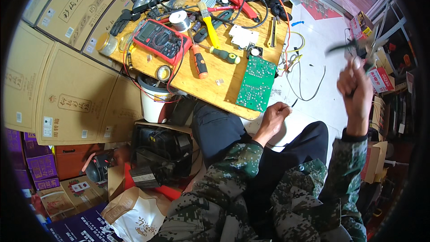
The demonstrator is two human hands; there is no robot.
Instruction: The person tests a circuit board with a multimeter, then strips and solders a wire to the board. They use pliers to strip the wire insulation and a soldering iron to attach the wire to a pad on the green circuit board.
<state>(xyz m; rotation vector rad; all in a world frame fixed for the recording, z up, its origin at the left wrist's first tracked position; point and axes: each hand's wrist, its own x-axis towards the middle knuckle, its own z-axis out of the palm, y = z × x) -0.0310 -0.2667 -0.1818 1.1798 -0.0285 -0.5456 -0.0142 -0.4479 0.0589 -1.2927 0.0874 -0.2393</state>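
My left hand [275, 120] is closed in a pinch just past the table's near right corner. From its fingertips a short black wire end [294, 102] sticks out. Raised at the right, my right hand [356, 90] is closed around a dark-handled tool [347, 47], smeared by motion, so its exact kind cannot be told. Closest to my left hand on the table is a green circuit board [256, 83], solder side up. A green-handled screwdriver [225, 55] and an orange-and-black screwdriver [199, 62] lie beyond it.
The wooden table [224, 92] carries a red multimeter [162, 39], a solder spool [179, 20], a yellow brush [209, 26] and a red-handled knife [243, 6]. Loose wires [301, 90] trail over the floor. Stacked cartons [78, 94] wall the left; a white bucket [155, 103] stands below.
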